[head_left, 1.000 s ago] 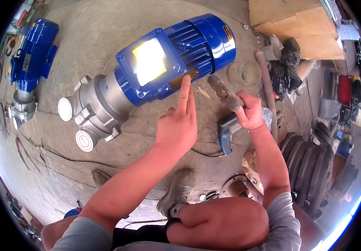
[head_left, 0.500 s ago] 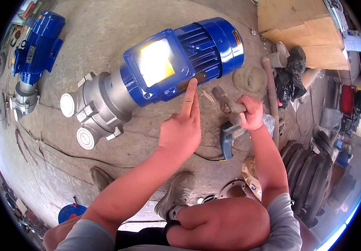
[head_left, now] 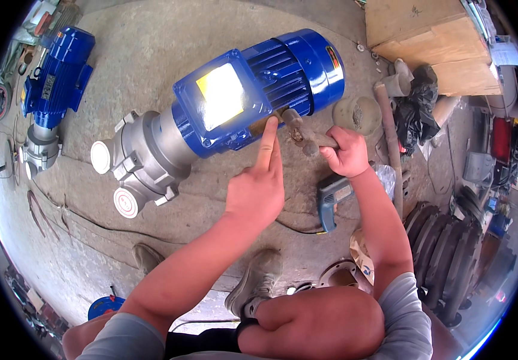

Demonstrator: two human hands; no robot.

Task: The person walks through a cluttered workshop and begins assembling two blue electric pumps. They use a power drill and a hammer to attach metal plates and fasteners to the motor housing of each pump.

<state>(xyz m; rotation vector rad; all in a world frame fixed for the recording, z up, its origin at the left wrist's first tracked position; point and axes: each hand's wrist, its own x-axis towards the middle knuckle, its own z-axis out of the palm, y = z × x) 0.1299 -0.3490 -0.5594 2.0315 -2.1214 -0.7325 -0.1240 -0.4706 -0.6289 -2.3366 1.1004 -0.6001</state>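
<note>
A blue electric motor [head_left: 295, 72] with a grey metal pump-like end [head_left: 154, 141] lies across the concrete floor. On its near side, below the terminal box [head_left: 220, 96], is a small brownish plate [head_left: 260, 126]. The outstretched index finger of my left hand [head_left: 256, 189] touches the motor by this plate; the other fingers are partly folded. My right hand [head_left: 349, 151] is closed round the handle of a hammer [head_left: 302, 133]. The hammer's head is beside the motor's near side, just right of my left fingertip; whether it touches the motor I cannot tell.
A blue-grey power tool [head_left: 326, 207] lies below my right hand, its cord running left. Another blue motor [head_left: 55, 78] stands at far left. On the right are a cardboard box [head_left: 433, 42], a black plastic bag [head_left: 421, 108], a round container [head_left: 358, 114] and stacked dark flanged parts [head_left: 442, 252].
My right hand has moved the hammer left and slightly up, so its head is now close to the motor's near side. My left hand keeps nearly the same place.
</note>
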